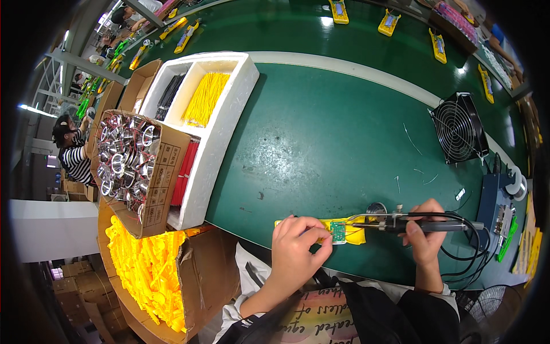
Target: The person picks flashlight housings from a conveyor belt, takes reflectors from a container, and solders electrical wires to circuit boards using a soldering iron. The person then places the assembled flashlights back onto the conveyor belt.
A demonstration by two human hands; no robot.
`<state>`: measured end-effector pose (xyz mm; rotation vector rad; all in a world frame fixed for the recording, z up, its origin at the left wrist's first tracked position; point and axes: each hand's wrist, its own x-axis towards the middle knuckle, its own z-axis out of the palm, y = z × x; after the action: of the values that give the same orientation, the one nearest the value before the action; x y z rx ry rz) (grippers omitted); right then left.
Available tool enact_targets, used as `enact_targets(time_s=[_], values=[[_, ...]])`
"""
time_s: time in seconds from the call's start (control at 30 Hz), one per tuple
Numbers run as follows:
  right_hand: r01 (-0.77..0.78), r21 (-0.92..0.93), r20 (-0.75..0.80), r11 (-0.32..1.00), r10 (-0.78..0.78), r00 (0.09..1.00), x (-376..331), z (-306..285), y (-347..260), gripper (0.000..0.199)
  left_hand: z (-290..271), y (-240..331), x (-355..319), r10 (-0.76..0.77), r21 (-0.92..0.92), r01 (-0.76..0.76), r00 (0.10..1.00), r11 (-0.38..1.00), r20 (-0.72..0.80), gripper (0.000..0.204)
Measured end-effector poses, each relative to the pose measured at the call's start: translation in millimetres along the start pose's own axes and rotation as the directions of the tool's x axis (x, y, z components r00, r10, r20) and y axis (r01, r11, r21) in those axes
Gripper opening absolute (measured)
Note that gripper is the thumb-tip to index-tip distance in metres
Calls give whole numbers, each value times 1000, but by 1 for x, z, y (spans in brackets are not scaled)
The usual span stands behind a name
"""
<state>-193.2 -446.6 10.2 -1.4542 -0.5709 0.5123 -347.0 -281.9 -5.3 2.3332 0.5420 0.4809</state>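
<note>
A circuit board [338, 231] was set on a casing [358, 236] at the near edge of the workbench [309, 149], between the left hand [298, 247] and the right hand [423, 243], by which a soldering iron [401, 224] was held. Farther left, wires [206, 98] were kept in a foam box [236, 109]; a carton [166, 172] of cups [119, 163] was placed at its left, possibly overlapping its edge. Nearer the body, plastic parts [143, 275] were contained in a larger carton [209, 281]. At right, a fan [457, 129] was positioned behind a soldering station [494, 195]. Beyond the bench, further casings [389, 23] were spread along a conveyor [286, 23].
</note>
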Motion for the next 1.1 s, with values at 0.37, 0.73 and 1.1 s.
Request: enact_targets(time_s=[0.37,0.73,1.1], values=[[124,53,-207,991,-110,972,7,-9,1,17,-1,0,0,14,19,-14,1000,1000,9,7],[138,7,-296,990,-130,946,11,-9,4,21,-2,-2,0,5,13,-6,1000,1000,28,9],[116,-132,-393,984,-160,906,16,-7,16,14,-45,-94,-77,-380,-491,171,850,854,-365,49]])
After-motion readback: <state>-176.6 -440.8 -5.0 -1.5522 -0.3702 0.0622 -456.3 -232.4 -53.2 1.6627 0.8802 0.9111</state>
